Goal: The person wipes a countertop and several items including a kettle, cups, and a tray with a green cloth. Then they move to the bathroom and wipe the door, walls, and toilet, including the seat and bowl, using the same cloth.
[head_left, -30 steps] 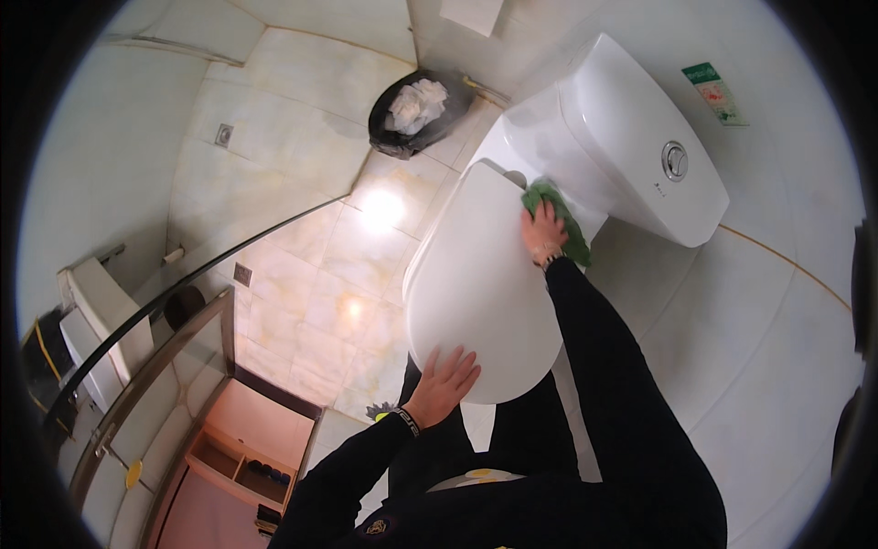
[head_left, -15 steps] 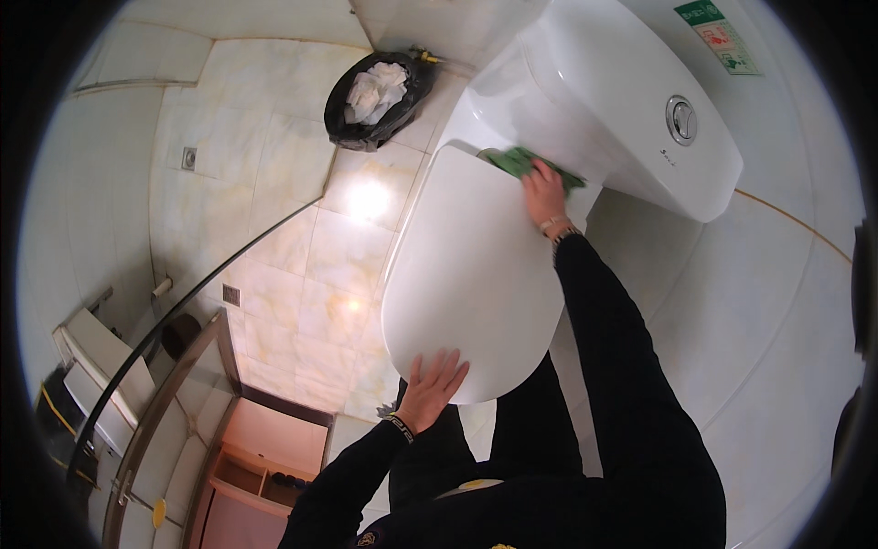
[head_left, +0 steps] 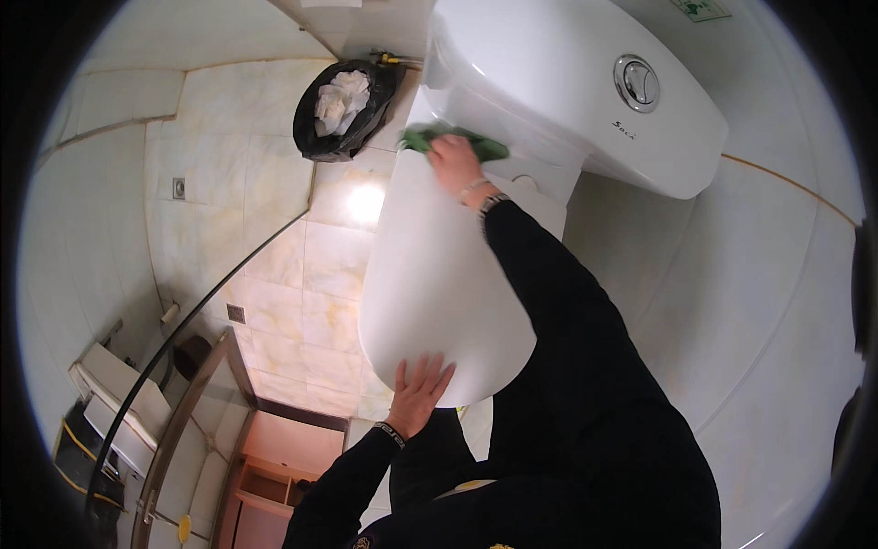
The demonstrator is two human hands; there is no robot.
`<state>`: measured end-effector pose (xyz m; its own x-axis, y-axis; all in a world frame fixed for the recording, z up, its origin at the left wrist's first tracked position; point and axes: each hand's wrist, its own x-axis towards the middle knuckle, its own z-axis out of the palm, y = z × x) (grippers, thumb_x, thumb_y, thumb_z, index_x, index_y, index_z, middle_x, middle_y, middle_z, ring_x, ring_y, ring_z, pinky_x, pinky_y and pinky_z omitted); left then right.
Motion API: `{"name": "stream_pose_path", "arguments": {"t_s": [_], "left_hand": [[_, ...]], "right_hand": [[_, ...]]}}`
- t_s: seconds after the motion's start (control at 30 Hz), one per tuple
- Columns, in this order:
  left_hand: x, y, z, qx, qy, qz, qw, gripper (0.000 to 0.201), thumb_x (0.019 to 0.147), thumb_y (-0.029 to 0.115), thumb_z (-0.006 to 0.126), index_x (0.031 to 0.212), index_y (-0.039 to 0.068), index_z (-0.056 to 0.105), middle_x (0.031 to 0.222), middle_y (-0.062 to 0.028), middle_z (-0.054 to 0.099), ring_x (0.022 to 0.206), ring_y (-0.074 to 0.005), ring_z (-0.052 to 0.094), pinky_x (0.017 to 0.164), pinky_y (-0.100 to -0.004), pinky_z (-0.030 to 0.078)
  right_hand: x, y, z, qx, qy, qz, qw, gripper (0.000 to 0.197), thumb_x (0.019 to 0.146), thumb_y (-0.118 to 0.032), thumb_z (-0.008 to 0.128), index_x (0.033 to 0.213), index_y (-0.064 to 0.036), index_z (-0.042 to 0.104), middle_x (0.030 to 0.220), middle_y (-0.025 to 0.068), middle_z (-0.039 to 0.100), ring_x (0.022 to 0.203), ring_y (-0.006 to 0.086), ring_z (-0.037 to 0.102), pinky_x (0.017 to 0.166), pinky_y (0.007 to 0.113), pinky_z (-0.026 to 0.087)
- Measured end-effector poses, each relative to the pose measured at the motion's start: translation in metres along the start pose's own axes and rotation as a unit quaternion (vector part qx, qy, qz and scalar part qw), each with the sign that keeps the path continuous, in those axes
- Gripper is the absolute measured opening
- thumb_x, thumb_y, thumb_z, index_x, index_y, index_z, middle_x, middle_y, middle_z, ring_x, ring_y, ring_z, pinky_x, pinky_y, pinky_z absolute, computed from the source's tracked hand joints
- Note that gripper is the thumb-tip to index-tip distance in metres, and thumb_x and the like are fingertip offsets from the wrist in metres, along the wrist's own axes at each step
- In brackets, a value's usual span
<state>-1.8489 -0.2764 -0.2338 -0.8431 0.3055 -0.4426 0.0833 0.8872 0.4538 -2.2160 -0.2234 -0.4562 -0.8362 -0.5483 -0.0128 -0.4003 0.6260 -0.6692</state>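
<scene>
A white toilet with its lid [head_left: 448, 284] down lies before me, its tank [head_left: 585, 82] at the far right with a round chrome flush button [head_left: 637, 83]. At the lid's far left corner, by the hinge end, my right hand [head_left: 455, 165] presses a green cloth [head_left: 485, 147] against the white surface. The cloth sticks out on both sides of the fingers. My left hand [head_left: 421, 393] rests flat on the lid's rounded near end, fingers spread and holding nothing.
A bin with a black bag [head_left: 315, 137] holding crumpled white paper stands left of the toilet. A dark-edged glass panel [head_left: 229, 274] curves across the tiled floor [head_left: 338, 261]. An open door [head_left: 197, 393] and a wooden cabinet [head_left: 274, 476] are at the lower left.
My right hand has slid the green cloth leftward along the lid's hinge end. My left hand stays on the near end. The view has shifted slightly.
</scene>
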Motion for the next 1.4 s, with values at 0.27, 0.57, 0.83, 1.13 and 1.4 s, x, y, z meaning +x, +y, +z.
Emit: {"name": "stream_pose_path", "arguments": {"t_s": [0.27,0.57,0.83,1.13,1.4], "left_hand": [[0.001,0.001,-0.002,-0.064,-0.004,-0.011,0.998,0.062,0.085,0.006,0.051,0.145,0.019,0.044,0.151,-0.0086,0.038,0.140,-0.0316,0.033,0.112,-0.0593,0.019],[-0.003,0.002,-0.004,-0.034,-0.002,-0.006,0.999,0.062,0.088,0.011,0.050,0.148,0.018,0.040,0.151,-0.0079,0.037,0.138,-0.0302,0.034,0.111,-0.0593,0.021],[-0.005,0.007,-0.014,-0.004,-0.002,0.002,1.000,0.061,0.087,0.011,0.050,0.147,0.017,0.041,0.152,-0.0087,0.036,0.139,-0.0308,0.033,0.111,-0.0589,0.023],[0.003,0.006,-0.027,-0.074,0.006,0.001,0.997,0.066,0.081,0.002,0.051,0.145,0.015,0.044,0.154,-0.0122,0.033,0.144,-0.0333,0.027,0.113,-0.0604,0.016],[-0.001,0.008,-0.029,-0.064,0.014,0.006,0.998,0.064,0.082,0.004,0.050,0.145,0.013,0.043,0.154,-0.0125,0.033,0.144,-0.0331,0.025,0.114,-0.0585,0.018]], "right_hand": [[-0.108,0.119,-0.119,-0.274,-0.026,0.313,0.909,0.018,0.083,-0.021,0.062,0.096,-0.0104,0.067,0.100,0.0163,0.062,0.099,0.0393,0.056,0.079,0.055,0.047],[-0.004,-0.010,0.000,0.008,0.126,0.037,0.991,0.027,0.077,-0.007,0.067,0.104,-0.0104,0.067,0.102,0.0145,0.063,0.100,0.0368,0.056,0.087,0.047,0.046],[0.008,0.005,-0.023,-0.071,-0.073,-0.085,0.991,0.024,0.089,-0.006,0.052,0.106,-0.0025,0.068,0.130,0.0124,0.057,0.126,0.0358,0.047,0.105,0.041,0.042],[-0.046,0.032,-0.058,-0.147,0.005,0.099,0.984,0.028,0.083,-0.001,0.055,0.108,-0.0015,0.067,0.124,0.0144,0.059,0.119,0.0386,0.051,0.102,0.045,0.043],[0.075,-0.041,0.025,-0.246,-0.004,-0.072,0.967,0.027,0.084,-0.007,0.052,0.106,0.0010,0.064,0.123,0.0157,0.057,0.123,0.0366,0.047,0.102,0.039,0.044]]}}
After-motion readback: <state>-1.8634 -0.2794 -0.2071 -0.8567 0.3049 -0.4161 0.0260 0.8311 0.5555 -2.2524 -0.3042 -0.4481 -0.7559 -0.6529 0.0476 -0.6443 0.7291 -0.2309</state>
